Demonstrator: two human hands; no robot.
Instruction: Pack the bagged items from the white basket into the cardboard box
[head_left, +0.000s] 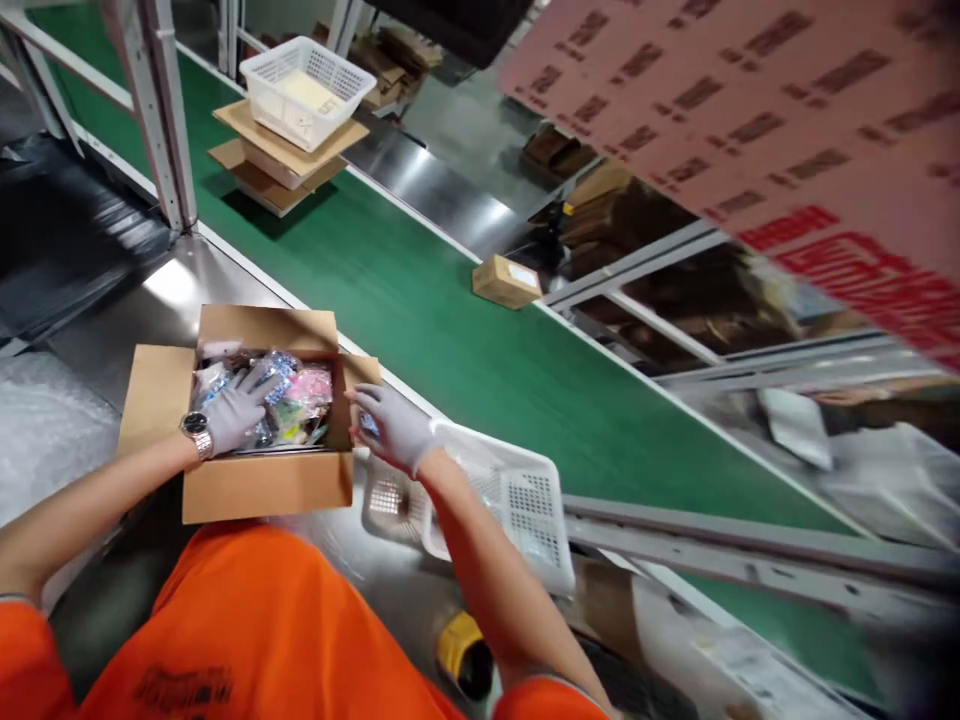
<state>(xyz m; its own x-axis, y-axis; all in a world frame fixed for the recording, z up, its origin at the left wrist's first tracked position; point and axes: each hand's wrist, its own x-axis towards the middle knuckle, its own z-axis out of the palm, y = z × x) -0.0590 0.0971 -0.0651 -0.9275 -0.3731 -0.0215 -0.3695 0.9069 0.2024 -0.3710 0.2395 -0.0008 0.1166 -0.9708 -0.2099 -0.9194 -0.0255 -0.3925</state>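
At the lower left of the frame, the left hand [232, 412] in a grey glove lies flat with spread fingers on the shiny colourful packets [289, 400] inside the open brown cardboard box [262, 485], probably to press them down. The right hand [394, 425], also gloved, is half curled at the right wall of the box; whether it grips something I cannot tell. Just right of it, the white perforated plastic basket [525, 500] stands on the steel tabletop [180, 280]. Further up runs the green conveyor belt [420, 300] carrying a small sealed cardboard parcel [506, 280].
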